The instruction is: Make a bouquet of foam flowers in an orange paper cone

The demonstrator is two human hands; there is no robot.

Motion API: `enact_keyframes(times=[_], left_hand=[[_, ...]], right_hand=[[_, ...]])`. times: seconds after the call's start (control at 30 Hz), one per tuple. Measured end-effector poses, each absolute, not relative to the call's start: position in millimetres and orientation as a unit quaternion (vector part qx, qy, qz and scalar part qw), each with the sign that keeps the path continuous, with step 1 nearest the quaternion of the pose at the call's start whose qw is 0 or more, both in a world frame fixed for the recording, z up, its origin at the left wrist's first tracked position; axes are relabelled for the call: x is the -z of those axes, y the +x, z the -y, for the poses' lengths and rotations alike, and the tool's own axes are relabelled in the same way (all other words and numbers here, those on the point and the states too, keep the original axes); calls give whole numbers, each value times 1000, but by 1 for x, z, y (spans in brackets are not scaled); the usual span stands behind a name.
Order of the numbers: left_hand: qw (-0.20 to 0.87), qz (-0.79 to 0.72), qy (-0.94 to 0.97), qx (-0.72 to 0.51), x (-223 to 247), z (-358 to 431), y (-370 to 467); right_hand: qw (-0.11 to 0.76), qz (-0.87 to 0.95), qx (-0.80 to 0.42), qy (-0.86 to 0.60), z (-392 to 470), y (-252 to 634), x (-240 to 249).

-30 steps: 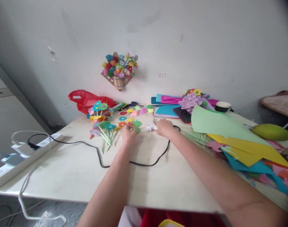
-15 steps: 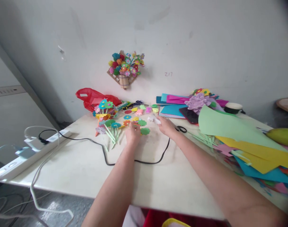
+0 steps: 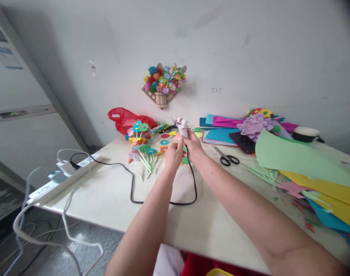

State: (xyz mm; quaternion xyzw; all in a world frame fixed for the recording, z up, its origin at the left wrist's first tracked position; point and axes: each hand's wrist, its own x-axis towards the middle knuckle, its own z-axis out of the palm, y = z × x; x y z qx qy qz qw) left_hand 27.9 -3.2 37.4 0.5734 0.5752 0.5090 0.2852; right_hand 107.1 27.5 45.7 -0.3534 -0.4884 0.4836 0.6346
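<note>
A white glue gun (image 3: 183,128) is raised off the table, its nozzle pointing left. My right hand (image 3: 194,146) is closed around its handle. At the handle's lower end my left hand (image 3: 174,155) is closed too, thumb and fingers pressed against it; their exact grip is partly hidden. From the handle a black cord (image 3: 194,188) loops down onto the table. Just beyond my hands lie cut foam flowers, among them a blue flower (image 3: 164,142) and a red disc (image 3: 165,136). Pale green strips (image 3: 145,163) lie left of my left hand.
Black-handled scissors (image 3: 227,158) lie right of my right arm. Foam sheets (image 3: 296,159) cover the table's right side. A red plastic bag (image 3: 124,120) and a bunch of foam flowers (image 3: 139,132) stand at back left. A power strip (image 3: 62,180) runs along the left edge.
The glue gun has been lifted off the table in my right hand. My left hand has left the foam flowers and come to the handle. The view has swung left.
</note>
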Motion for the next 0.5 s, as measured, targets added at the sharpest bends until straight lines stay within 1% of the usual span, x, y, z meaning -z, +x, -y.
enact_keyframes(times=[0.1,0.2,0.37,0.5], left_hand=[[399,-520,496,-569,-33,2,23],[462,-459,471,-596,-28,8,9],[397,-439,466,-658,-29,20,-22],[392,-407,484,-669,-29,21,-49]], right_hand=[[640,431,-547,-325,-20,88,-55],[630,407,-592,-296,-11,71,-59],[562,443,-637,-287,-1,41,-64],[551,467,-639,-264,-1,19,-62]])
